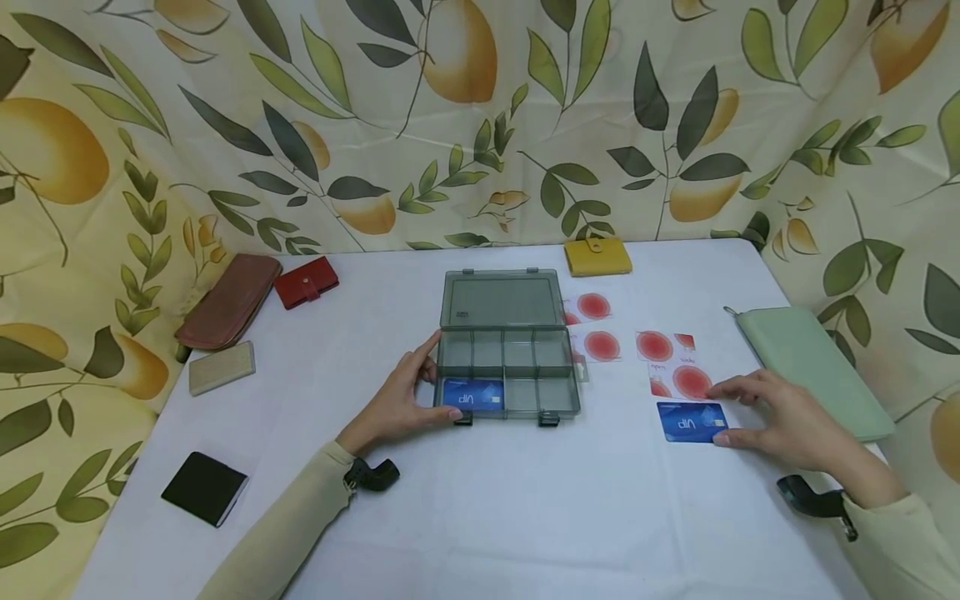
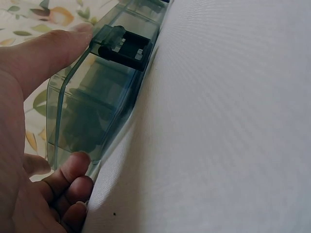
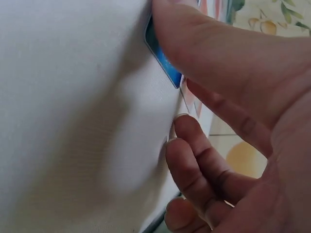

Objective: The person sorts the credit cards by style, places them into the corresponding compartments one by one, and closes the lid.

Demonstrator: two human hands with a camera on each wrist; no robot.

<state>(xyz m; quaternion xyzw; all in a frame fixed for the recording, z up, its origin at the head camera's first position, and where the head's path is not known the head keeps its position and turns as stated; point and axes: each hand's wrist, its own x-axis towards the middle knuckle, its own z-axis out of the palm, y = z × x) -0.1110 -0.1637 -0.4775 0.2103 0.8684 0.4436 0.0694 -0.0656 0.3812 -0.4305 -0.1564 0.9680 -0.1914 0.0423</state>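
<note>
A clear grey organizer box (image 1: 506, 367) lies open mid-table with its lid (image 1: 502, 298) flat behind it. One blue VIP card (image 1: 472, 394) sits in its front-left compartment. My left hand (image 1: 442, 379) grips the box's front-left corner. In the left wrist view the thumb (image 2: 53, 46) lies by the black latch (image 2: 124, 48), and curled fingers (image 2: 68, 179) hug the box (image 2: 92, 107). My right hand (image 1: 716, 412) pinches the right edge of a second blue VIP card (image 1: 690, 421) flat on the cloth. There the thumb (image 3: 204, 43) presses on that card (image 3: 163, 58), fingers (image 3: 194, 160) curled beside it.
Several white cards with red dots (image 1: 600, 344) lie right of the box, one (image 1: 678, 375) just behind the blue card. A mint long wallet (image 1: 810, 367) is far right, a yellow wallet (image 1: 597, 256) at the back. Brown (image 1: 228, 300), red (image 1: 306, 281), beige (image 1: 221, 367) and black (image 1: 204, 487) wallets lie left.
</note>
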